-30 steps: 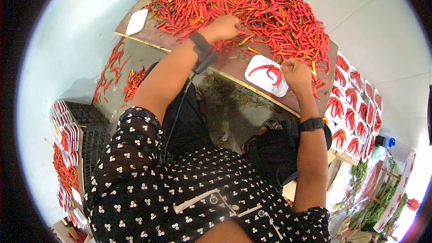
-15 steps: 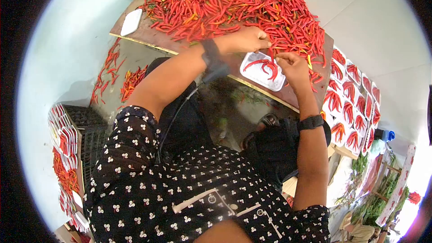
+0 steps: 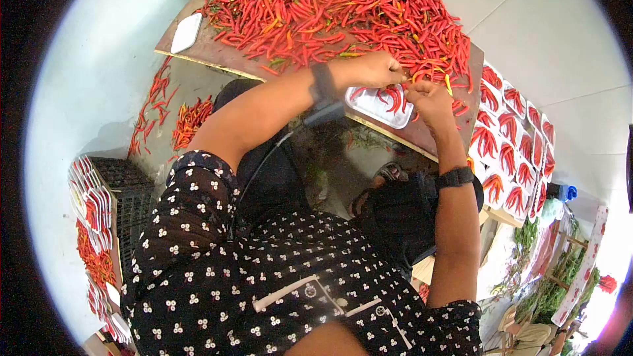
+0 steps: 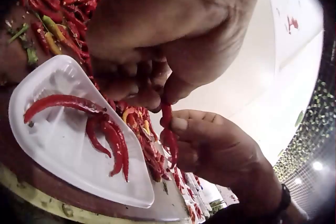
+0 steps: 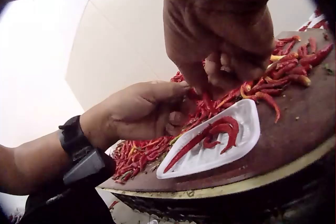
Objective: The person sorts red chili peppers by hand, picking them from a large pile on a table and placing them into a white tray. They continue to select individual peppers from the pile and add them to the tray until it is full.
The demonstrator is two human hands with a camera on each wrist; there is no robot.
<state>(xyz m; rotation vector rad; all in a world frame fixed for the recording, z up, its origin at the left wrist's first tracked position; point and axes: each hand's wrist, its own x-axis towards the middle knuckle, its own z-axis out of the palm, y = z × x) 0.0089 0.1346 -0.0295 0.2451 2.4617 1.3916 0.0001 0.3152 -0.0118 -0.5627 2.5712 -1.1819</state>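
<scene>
My left hand [image 3: 372,70] and right hand [image 3: 432,104] meet just above a white foam tray [image 3: 370,108] at the table's front edge. In the left wrist view, a red chili pepper [image 4: 172,149] is pinched between them. The left fingertips grip its upper end, while the right thumb and fingers hold it lower down. Several red chilies [image 4: 65,101] lie curved on the tray. Both hands overlap part of the tray's far side in the head view. Close up in the right wrist view, the right fingers partly hide the held chili.
A large heap of red chilies [image 3: 316,0] covers the back of the brown table [image 3: 231,56]. Another white tray [image 3: 186,33] lies at its left corner. Filled trays [image 3: 506,158] stand in rows at right; a black crate [image 3: 135,204] is at left.
The left hand has come from the heap rightward to meet the right hand over the tray. A chili is now held between both hands.
</scene>
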